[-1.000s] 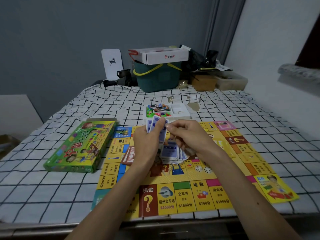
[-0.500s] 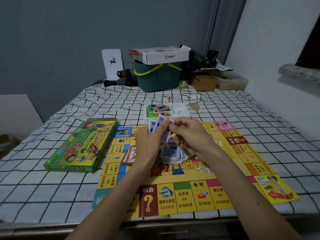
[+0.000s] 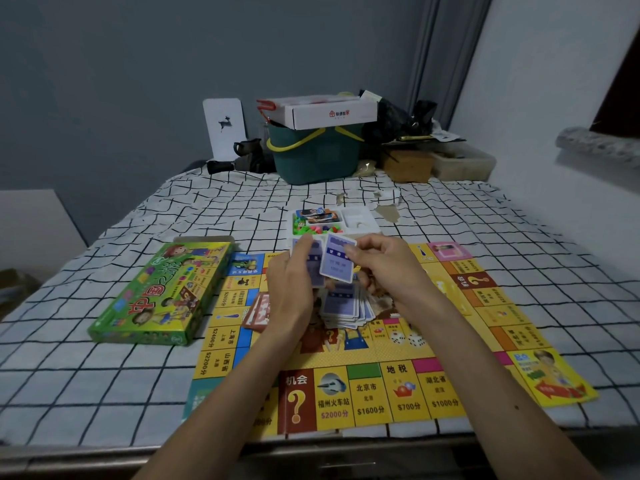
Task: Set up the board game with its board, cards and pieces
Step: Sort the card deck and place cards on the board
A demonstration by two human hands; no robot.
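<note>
**Desk:** Where are we?

**Photographer:** A dim room with a grey wall (image 3: 138, 81). A white cloth with a black grid (image 3: 104, 382) covers the surface; I cannot tell whether it is a bed or a tabletop.

**Desk:** And the hands?

**Photographer:** Both are raised just above the middle of the board. The left hand (image 3: 291, 289) grips a small stack of blue-backed cards (image 3: 314, 268), thumb across the top. The right hand (image 3: 384, 268) pinches a single blue-backed card (image 3: 337, 266) by its upper corner, tilted, beside that stack.

**Desk:** What lies around them?

**Photographer:** Directly beneath is a loose, fanned pile of blue cards (image 3: 346, 308) on the flat yellow paper game board (image 3: 408, 393). A few red-brown cards (image 3: 258, 311) sit left of it and two white dice (image 3: 407, 338) to the right. Past the board's far edge is a white plastic tray (image 3: 356, 216) with small coloured pieces in its left compartment. The green cardboard game box (image 3: 162, 292) lies left of the board.

**Desk:** Which step is this?

**Photographer:** Sorting the cards, by my reading: the board is laid out and the pieces are not yet out. The next move likely calls for placing that one card, then squaring the loose pile.
</note>
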